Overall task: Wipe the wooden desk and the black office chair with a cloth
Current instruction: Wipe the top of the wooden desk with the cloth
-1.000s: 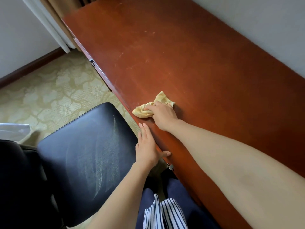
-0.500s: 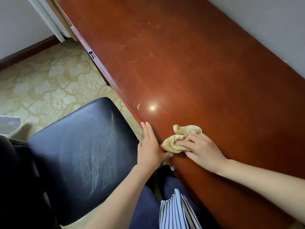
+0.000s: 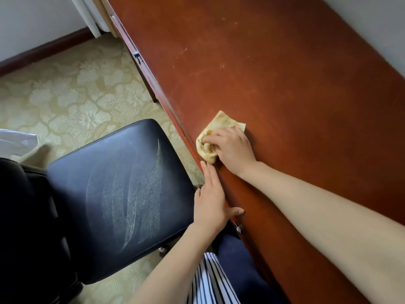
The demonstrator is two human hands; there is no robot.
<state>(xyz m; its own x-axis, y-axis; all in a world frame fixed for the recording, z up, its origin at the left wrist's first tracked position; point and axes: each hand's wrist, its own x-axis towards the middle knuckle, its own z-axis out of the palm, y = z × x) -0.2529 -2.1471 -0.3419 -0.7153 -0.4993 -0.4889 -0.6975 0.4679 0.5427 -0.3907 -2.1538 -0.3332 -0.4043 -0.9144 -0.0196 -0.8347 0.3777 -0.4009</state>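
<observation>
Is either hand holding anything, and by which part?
The right hand grips the yellow cloth by its bunched near end, against the wooden desk. The left hand holds nothing, resting flat on the desk's edge.

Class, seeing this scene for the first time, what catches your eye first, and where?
The right hand grips a crumpled yellow cloth on the reddish wooden desk, near its front edge. Left of the desk, the black chair seat shows pale streaks; the left hand rests flat against the desk's edge.
</observation>
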